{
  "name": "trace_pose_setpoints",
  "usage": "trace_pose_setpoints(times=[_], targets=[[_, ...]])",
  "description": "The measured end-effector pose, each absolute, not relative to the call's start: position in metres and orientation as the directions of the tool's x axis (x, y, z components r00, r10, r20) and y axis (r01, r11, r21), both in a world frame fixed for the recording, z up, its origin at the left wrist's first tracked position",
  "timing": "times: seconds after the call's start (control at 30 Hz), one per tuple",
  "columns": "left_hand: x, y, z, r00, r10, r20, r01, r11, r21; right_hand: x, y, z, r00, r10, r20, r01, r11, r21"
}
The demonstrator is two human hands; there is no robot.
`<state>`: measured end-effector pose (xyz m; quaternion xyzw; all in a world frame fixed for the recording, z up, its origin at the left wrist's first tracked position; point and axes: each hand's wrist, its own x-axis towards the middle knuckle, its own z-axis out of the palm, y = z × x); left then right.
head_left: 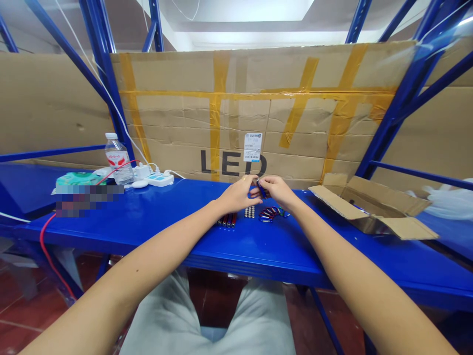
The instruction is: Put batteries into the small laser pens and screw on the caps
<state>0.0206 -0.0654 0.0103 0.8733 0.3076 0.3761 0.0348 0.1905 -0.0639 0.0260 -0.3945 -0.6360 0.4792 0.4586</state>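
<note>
Above the blue table, my right hand point(278, 190) pinches a small, slim dark blue object point(261, 189); its exact kind is too small to make out. My left hand point(240, 193) curls around the same object from the other side, with thumb and forefinger at its two ends. Below the hands lie several red and black tubes point(227, 220), side by side and partly covered by my left hand. To their right, small silver button-like pieces point(250, 212) stand in rows. Further right, several small carabiners point(271, 213) in blue, red and green form a curved row.
An opened cardboard box point(388, 224) stands on the right of the table point(236, 246). At the left are a water bottle point(118, 160), a green packet point(76, 181) and a white power strip point(160, 179) with cables. A large cardboard panel point(177, 118) closes off the back.
</note>
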Motion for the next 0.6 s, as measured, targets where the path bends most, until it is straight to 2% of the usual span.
trace_pose_setpoints(times=[0.23, 0.5, 0.6], targets=[[0.021, -0.067, 0.010, 0.532, 0.601, 0.596, 0.600, -0.765, 0.235, 0.175, -0.068, 0.020, -0.248, 0.954, 0.169, -0.023, 0.169, -0.985], [0.017, -0.075, 0.019, 0.569, 0.608, 0.554, 0.624, -0.758, 0.191, 0.176, -0.068, 0.019, -0.293, 0.939, 0.179, -0.012, 0.184, -0.983], [0.014, -0.073, 0.018, 0.540, 0.619, 0.570, 0.629, -0.747, 0.216, 0.176, -0.064, 0.019, -0.292, 0.935, 0.200, 0.039, 0.220, -0.975]])
